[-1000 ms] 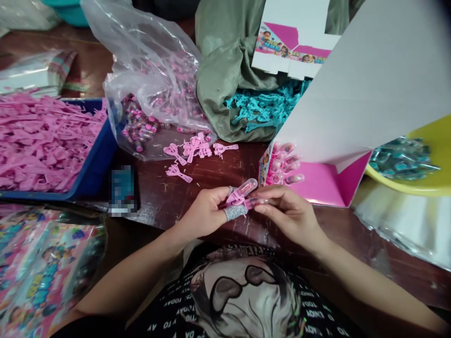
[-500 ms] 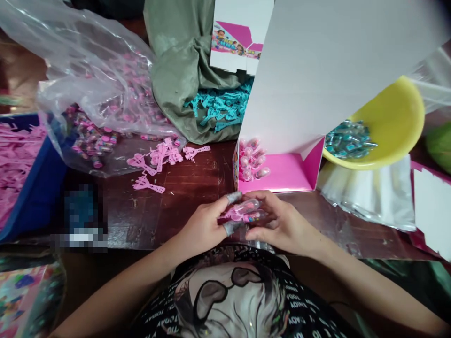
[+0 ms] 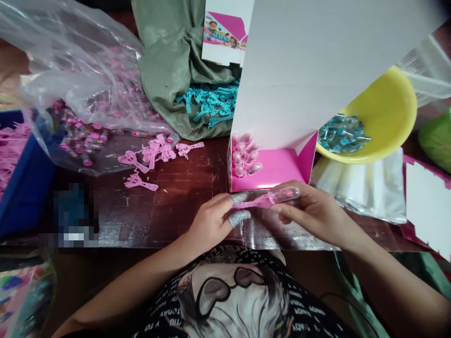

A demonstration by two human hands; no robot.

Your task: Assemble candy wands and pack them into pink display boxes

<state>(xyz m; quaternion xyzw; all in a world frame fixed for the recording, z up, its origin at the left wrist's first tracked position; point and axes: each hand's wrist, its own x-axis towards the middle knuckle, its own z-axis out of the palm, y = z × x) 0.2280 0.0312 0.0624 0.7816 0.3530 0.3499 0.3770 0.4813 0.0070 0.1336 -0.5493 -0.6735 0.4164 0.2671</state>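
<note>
My right hand [image 3: 313, 209] grips a pink plastic toy [image 3: 260, 202] by its clear, rounded capsule end [image 3: 286, 194], thumb below and fingers behind. The toy's flat pink handle points left, to my left hand [image 3: 213, 220], where its end lies at the taped index fingertip. My left thumb, also wrapped in grey tape, is held a little below the handle. Just beyond my hands stands an open box [image 3: 278, 164] with a pink inside and a raised white lid. Several similar capsule toys [image 3: 244, 155] lie at the box's left end.
Loose pink handle pieces [image 3: 155, 152] lie left of the box, by a clear bag [image 3: 116, 94] of small pink-capped tubes. A green sack [image 3: 158, 80] holds turquoise pieces [image 3: 214, 103]. On the right are a yellow bowl [image 3: 394, 117] and clear plastic bags [image 3: 366, 188]. A blue crate [image 3: 31, 183] stands left.
The toy has turned from between both hands to stretch out rightward, capsule in my right hand. My right hand has moved right, away from the left. The view has shifted slightly.
</note>
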